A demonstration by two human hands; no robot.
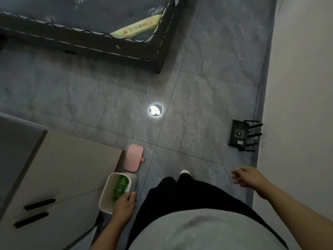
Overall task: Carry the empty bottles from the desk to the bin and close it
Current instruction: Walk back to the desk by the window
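Left hand (125,204) reaches down, arm straight, over the near rim of the white bin (106,192); fingers curled at the green bottle (121,186) lying inside, grip unclear. Right hand (246,175) out to the side, loosely half-open, empty. Bin open, beside the cabinet (59,177); pink lid (133,157) flat on the floor (189,98) just beyond it. Open floor ahead, bed (86,33) far, router (241,135) by the wall.
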